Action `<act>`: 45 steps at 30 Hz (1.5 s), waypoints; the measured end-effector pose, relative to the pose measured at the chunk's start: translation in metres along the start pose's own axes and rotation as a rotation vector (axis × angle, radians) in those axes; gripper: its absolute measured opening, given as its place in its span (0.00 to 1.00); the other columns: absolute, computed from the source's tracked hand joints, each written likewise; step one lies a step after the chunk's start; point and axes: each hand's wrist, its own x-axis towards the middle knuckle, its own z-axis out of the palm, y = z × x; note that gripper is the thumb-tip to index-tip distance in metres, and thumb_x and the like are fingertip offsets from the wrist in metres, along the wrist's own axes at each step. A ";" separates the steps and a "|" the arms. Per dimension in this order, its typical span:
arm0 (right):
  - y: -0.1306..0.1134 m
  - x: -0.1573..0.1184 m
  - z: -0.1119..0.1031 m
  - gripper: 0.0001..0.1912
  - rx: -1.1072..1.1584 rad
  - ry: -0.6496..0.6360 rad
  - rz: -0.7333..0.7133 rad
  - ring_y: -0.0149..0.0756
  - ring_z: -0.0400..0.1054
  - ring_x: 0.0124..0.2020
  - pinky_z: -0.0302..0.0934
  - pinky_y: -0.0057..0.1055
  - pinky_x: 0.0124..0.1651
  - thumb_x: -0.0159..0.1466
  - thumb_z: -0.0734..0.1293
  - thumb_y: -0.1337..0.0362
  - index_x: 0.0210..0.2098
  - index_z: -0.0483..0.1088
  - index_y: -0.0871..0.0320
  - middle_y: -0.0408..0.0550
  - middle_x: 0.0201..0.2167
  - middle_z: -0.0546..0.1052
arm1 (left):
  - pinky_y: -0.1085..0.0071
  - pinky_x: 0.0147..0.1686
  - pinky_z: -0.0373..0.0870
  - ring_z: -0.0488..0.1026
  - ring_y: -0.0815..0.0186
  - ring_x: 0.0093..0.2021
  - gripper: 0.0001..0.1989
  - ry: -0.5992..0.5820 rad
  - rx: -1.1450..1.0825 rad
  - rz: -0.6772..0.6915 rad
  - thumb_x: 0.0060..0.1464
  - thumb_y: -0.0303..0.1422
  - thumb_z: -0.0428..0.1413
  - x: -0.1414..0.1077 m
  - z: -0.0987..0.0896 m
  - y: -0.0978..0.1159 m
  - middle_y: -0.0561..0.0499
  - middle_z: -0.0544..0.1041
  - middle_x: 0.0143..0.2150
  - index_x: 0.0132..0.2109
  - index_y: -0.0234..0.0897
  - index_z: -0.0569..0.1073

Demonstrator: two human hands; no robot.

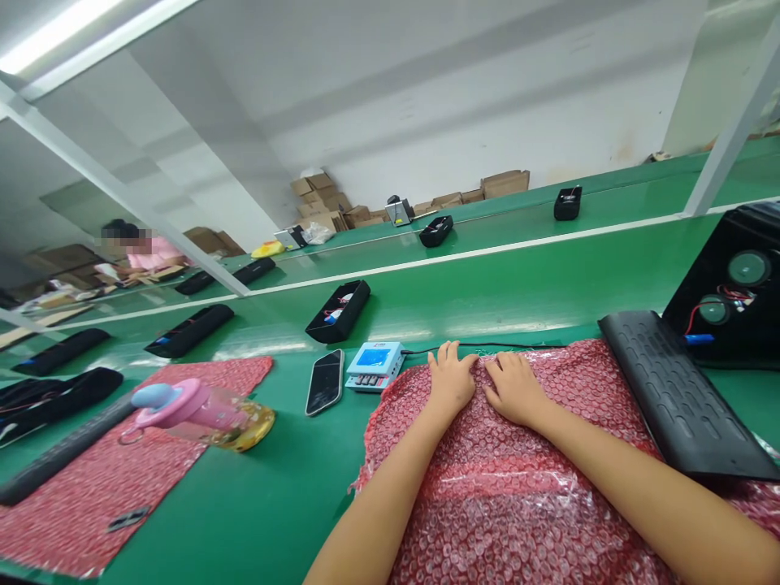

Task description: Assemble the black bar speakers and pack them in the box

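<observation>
Both my hands lie on a sheet of red bubble wrap (pixel 512 487) spread over the green bench. My left hand (pixel 452 378) rests near its far edge with fingers spread, close to a light-blue device with a screen (pixel 374 366). Just right of it, my right hand (pixel 515 386) lies flat, fingers stretched toward the left hand. Neither hand holds anything. To the right, a black ridged panel (pixel 688 398) rests along the wrap's edge. A smartphone (pixel 325 382) lies left of the blue device.
A pink bottle (pixel 210 414) stands at left by another bubble wrap sheet (pixel 67 528). Open black casings with wires (pixel 339 313) sit along the green conveyor (pixel 487 292). A large black housing (pixel 731 284) stands at right. A person in pink (pixel 155 252) works far left.
</observation>
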 end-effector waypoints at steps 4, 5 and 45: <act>-0.001 0.000 -0.001 0.18 0.007 -0.004 0.003 0.43 0.61 0.51 0.57 0.46 0.53 0.65 0.63 0.56 0.50 0.65 0.60 0.51 0.47 0.67 | 0.41 0.58 0.53 0.55 0.49 0.63 0.22 -0.030 0.017 0.001 0.54 0.25 0.47 0.002 0.000 -0.002 0.40 0.62 0.62 0.52 0.50 0.73; -0.001 0.000 -0.001 0.18 0.007 -0.004 0.004 0.43 0.61 0.51 0.57 0.46 0.53 0.65 0.63 0.56 0.50 0.65 0.60 0.51 0.47 0.67 | 0.41 0.58 0.53 0.55 0.49 0.63 0.22 -0.035 0.022 0.003 0.54 0.25 0.46 0.002 -0.001 -0.002 0.40 0.62 0.62 0.52 0.50 0.73; -0.002 0.000 -0.001 0.19 0.002 -0.017 0.006 0.43 0.61 0.51 0.57 0.46 0.54 0.65 0.63 0.56 0.51 0.64 0.60 0.51 0.48 0.67 | 0.40 0.57 0.54 0.54 0.49 0.64 0.23 -0.055 0.038 0.014 0.55 0.27 0.46 0.002 0.004 -0.003 0.41 0.62 0.61 0.55 0.52 0.69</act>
